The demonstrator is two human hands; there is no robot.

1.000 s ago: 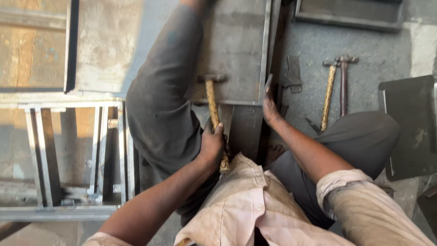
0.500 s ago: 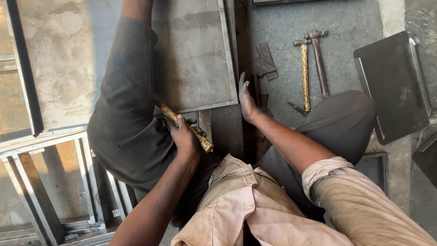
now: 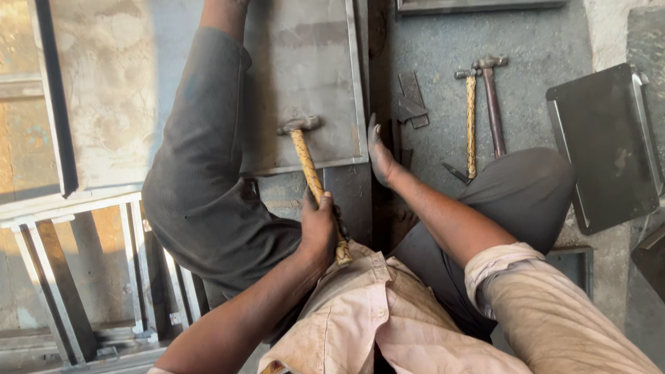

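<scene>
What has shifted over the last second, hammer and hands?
The left hand has kept its grip on the hammer throughout. Half a second ago the hammer was drawn back low over the lap; now it is swung forward, its head over the metal sheet. The right hand stays pressed at the sheet's edge. The two spare hammers on the floor lie unmoved.

Pale pink rolled-sleeve shirt (image 3: 388, 318) and dark grey trousers (image 3: 201, 194)
</scene>
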